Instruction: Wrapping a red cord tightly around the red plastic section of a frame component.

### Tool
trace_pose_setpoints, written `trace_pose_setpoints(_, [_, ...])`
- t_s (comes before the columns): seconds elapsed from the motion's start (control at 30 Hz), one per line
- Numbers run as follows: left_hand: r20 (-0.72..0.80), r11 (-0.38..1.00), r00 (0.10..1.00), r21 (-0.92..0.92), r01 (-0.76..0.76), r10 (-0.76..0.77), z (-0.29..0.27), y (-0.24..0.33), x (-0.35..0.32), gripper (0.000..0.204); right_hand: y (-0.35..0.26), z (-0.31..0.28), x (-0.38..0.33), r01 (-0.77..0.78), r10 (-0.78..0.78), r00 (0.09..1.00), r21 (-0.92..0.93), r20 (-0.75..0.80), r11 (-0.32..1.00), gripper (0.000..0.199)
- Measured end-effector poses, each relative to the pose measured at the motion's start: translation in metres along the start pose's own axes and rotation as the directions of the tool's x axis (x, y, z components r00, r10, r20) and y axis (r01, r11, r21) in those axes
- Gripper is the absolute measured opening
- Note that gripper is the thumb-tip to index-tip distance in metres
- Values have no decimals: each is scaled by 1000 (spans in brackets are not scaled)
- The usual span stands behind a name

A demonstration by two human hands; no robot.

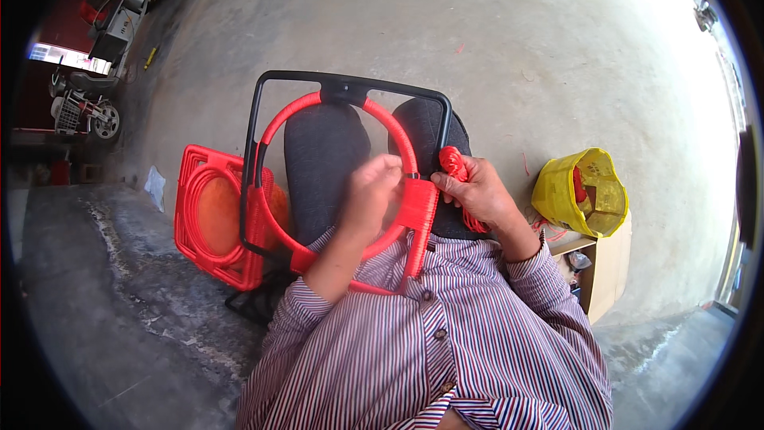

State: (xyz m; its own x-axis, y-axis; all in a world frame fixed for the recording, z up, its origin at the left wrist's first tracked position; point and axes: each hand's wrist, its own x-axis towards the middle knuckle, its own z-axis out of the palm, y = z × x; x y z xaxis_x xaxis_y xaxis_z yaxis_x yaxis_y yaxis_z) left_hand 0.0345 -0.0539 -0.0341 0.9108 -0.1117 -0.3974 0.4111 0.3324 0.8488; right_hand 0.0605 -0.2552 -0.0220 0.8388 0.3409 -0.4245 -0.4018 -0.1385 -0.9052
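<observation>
Right hand (481,191) fingers closed around a bundle of red cord (454,163), left hand (372,191) fingers curled pinching the woven red band (418,207) just beside it, both on the black frame (263,111) with red ring (398,131) across the lap, finished red frames (211,219) on floor to left, yellow basket (585,191) to right.

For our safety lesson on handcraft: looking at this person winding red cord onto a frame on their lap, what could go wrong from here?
1. The right hand holds a small bundle of red cord; loose strands trailing below it could tangle.
2. The black frame rests only on the knees, so it might slip while the left hand presses the wrapped section.
3. Tight cord may chafe bare fingers.
</observation>
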Motion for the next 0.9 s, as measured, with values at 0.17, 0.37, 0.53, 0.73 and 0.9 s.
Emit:
trace_pose_setpoints(0.17, [-36,924,986,355,-141,165,1,-2,-1,10,5,-2,4,5,-5,1000,-64,-4,998,24])
trace_pose_setpoints(0.37, [-92,837,971,529,-138,219,2,-6,-1,12,1,-4,2,25,-25,1000,-103,-1,994,25])
trace_pose_setpoints(0.53, [-11,457,807,829,-323,591,22,-6,-2,7,0,-1,0,9,-10,1000,-2,-12,1000,21])
trace_pose_setpoints(0.73, [-105,693,881,662,-285,462,7,-26,8,10,0,-4,2,29,-29,1000,-16,5,999,20])
trace_pose_setpoints(0.9, [-75,986,997,167,12,0,5,-9,4,14,-11,-15,-1,-74,77,993,-39,87,997,17])
